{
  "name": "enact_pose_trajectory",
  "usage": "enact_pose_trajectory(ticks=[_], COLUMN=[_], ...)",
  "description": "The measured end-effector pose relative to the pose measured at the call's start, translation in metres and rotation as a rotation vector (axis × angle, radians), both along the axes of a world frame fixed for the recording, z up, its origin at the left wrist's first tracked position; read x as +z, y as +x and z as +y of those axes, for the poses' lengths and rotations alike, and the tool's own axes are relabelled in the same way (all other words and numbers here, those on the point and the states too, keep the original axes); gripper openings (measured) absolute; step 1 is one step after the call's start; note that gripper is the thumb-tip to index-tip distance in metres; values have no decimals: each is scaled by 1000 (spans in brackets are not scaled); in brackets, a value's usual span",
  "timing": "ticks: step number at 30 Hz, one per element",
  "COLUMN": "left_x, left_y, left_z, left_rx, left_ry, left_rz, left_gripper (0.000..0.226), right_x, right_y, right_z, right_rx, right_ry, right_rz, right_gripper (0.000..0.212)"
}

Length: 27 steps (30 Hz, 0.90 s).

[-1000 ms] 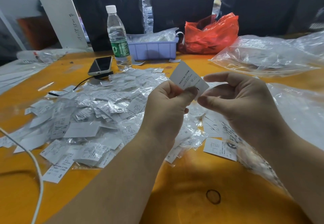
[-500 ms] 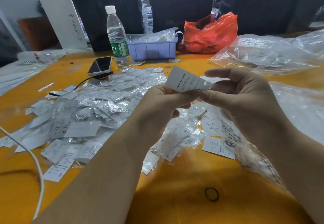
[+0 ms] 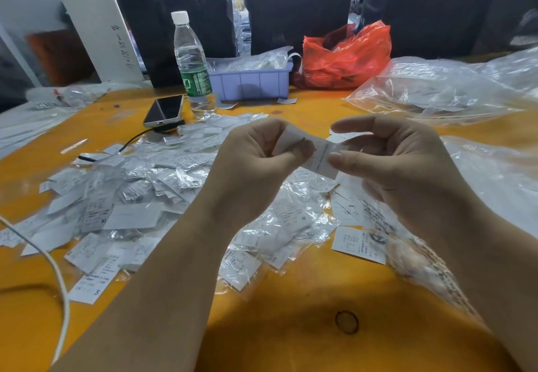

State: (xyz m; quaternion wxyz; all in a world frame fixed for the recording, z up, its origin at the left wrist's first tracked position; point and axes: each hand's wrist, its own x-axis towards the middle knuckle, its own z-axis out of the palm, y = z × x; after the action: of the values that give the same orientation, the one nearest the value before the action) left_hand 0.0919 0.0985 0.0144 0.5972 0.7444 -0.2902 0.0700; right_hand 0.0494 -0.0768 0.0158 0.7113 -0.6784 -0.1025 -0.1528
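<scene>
While clamping one end of the paper tag (image 3: 316,154) in left hand (image 3: 256,167), pinches the other with right hand (image 3: 401,165), above the heap of bagged tags (image 3: 139,188).

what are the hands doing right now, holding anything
Left hand: pinches one end of a white paper label.
Right hand: pinches the label's other end, with the thumb in front and the forefinger lifted clear.
</scene>
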Motion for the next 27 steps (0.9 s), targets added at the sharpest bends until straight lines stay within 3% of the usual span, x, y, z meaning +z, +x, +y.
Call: enact_pose_trajectory(ticks=[6, 15, 27], left_x=[0, 0, -10], left_y=[-1, -1, -8], left_z=[0, -1, -16], left_rx=[27, -9, 5], left_ry=[35, -26, -17], left_rz=[-68, 8, -4], left_gripper=[8, 10, 9], right_x=[1, 2, -3], right_y=[1, 0, 2], right_z=[0, 0, 0], right_rx=[-13, 9, 4], right_ry=[15, 103, -69], right_rz=[-7, 47, 100], right_gripper=[35, 40, 45])
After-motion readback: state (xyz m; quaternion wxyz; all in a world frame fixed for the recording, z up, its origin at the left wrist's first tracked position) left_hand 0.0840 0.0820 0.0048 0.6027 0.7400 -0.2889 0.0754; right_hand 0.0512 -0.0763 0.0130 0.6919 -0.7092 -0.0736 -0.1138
